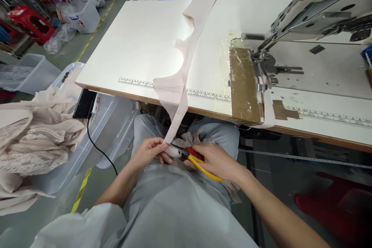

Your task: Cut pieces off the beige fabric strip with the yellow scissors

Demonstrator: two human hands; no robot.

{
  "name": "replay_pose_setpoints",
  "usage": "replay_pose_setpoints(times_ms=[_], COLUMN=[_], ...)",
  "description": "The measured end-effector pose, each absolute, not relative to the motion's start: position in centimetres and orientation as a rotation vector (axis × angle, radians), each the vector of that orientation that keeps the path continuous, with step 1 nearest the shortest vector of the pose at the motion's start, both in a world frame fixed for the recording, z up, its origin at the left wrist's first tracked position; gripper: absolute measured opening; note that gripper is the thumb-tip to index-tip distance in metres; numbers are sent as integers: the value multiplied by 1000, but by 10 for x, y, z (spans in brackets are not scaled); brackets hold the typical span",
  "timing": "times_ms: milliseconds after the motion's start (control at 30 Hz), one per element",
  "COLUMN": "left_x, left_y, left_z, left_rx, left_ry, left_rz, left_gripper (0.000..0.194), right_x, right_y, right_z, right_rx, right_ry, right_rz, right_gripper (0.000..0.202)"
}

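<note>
Over my lap, my left hand pinches the lower end of a pale pink fabric strip. The strip runs up over the table's front edge and joins a curved, cut-out fabric piece lying on the white tabletop. My right hand grips scissors with red and yellow handles. Their dark blades point left and reach the strip's end beside my left fingertips. A small white bit of material hangs just under the blades; I cannot tell what it is.
A sewing machine stands on the right of the white table, with tan tape beside its foot. At the left, a clear plastic bin holds heaped pink fabric and lace. A phone with a black cable sits on its rim.
</note>
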State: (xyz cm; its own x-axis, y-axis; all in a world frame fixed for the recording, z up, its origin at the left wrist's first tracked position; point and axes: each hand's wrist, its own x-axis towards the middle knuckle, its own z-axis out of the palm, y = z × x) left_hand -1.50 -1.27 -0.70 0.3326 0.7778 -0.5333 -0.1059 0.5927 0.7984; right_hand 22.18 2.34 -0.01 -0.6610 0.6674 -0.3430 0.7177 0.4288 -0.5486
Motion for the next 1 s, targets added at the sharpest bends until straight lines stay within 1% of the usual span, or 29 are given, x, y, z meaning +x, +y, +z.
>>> replay_pose_setpoints(times_ms=[167,367,533,667,833,933,1000], left_x=[-17,-16,-16,-23,-26,-12,-1], left_y=[-12,-10,-11,-10,10,30,38], left_z=[-7,-8,-8,-5,-3,-4,-6], left_rx=[740,734,745,945,1574,1844,1897], left_ry=[1075,1092,1091,1213,1724,1741,1660], left_rz=[636,611,582,580,907,982,1005], left_gripper=[43,44,44,40,34,32,24], right_x=[222,216,211,218,234,240,244], right_y=[22,23,25,17,-7,-18,-23], right_z=[-2,0,-8,-15,-23,-25,-23], right_rx=[1264,1273,1281,1377,1599,1687,1739], right_ry=[2596,2599,2608,2629,2544,2507,2500], right_rz=[-1102,-930,-957,-1086,-1430,-1549,-1557], right_gripper=[54,45,45,50,48,49,50])
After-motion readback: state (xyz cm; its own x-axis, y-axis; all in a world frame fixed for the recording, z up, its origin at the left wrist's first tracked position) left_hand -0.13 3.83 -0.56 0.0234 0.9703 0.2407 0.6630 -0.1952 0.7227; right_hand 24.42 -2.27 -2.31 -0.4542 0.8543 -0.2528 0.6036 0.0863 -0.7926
